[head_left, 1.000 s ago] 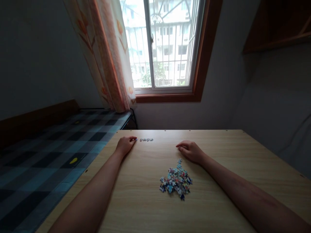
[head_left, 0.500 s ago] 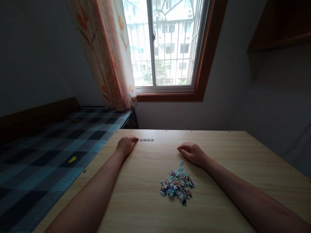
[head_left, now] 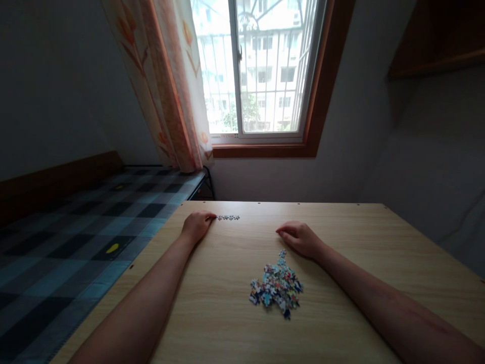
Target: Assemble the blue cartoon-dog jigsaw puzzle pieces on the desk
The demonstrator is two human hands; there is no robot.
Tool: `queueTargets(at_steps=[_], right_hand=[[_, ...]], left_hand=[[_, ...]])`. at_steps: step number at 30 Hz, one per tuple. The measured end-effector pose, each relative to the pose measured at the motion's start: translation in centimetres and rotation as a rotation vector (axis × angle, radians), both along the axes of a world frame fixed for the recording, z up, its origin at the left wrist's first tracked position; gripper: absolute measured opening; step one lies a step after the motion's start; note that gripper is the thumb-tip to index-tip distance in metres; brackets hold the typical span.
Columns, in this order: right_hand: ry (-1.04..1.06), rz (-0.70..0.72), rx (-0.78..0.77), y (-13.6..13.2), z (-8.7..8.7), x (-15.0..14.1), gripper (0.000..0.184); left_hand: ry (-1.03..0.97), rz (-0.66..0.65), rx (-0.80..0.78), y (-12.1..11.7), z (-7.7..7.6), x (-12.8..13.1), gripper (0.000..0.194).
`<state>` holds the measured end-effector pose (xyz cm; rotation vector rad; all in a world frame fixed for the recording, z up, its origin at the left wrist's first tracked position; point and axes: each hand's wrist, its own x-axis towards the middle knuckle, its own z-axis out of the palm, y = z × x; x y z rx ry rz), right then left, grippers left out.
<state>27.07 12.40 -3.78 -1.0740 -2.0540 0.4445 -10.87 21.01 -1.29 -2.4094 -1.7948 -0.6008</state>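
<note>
At the far left of the table, my left hand [head_left: 197, 225] is closed in a pinch at the left end of a short row of jigsaw puzzle pieces [head_left: 229, 218]. A puzzle piece seems to be at its fingertips, mostly covered by them. My right hand [head_left: 299, 238] rests on the table to the right of the row, fingers curled together and thumb close beneath. Nothing shows in it. Just below and left of that hand lies a heap of loose, many-coloured puzzle pieces [head_left: 278, 288], with a few trailing up toward the fingers.
The pale wooden table [head_left: 212, 303] reaches to the wall under a barred window [head_left: 271, 81]. Left of it stands a bed with a checked cover [head_left: 87, 237], and a flowered curtain [head_left: 166, 91] hangs behind. A wooden shelf [head_left: 439, 63] is at the upper right.
Both hands stay almost where they were. The row and the heap look the same, apart from a very slight shift of the whole view.
</note>
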Motion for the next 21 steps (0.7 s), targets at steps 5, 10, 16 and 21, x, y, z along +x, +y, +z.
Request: queueTargets(at_steps=[5, 10, 16, 21], right_hand=[[0.001, 0.002, -0.003, 0.00, -0.01, -0.03, 0.020], [-0.003, -0.005, -0.004, -0.02, 0.06, -0.06, 0.020], [-0.016, -0.007, 0.000, 0.00, 0.00, 0.06, 0.020], [-0.015, -0.003, -0.001, 0.03, -0.04, 0.11, 0.020]], left_hand=[[-0.008, 0.010, -0.005, -0.15, 0.15, 0.12, 0.028], [-0.019, 0.010, -0.009, -0.35, 0.36, 0.27, 0.027], [-0.048, 0.013, -0.015, -0.35, 0.37, 0.22, 0.025], [-0.072, 0.042, -0.021, -0.22, 0.20, -0.09, 0.027]])
